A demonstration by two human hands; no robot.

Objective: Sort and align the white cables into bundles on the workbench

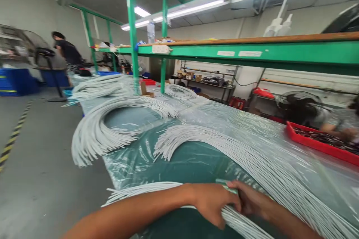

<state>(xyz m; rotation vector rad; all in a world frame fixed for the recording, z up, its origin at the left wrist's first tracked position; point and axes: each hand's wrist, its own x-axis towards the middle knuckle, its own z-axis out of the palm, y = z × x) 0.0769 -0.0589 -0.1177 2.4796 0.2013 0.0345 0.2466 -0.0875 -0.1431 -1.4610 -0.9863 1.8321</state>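
Left hand [213, 203] and right hand [250, 198] both close round the nearest white cable bundle [157, 188] — pinched together, keeping strands gathered on the plastic-covered table [196, 160].

Both hands brought together at 6 o'clock

The left hand [214, 203] is curled, knuckles up; the right hand [251, 199] is closed beside it, fingertips touching; both forearms are bare.
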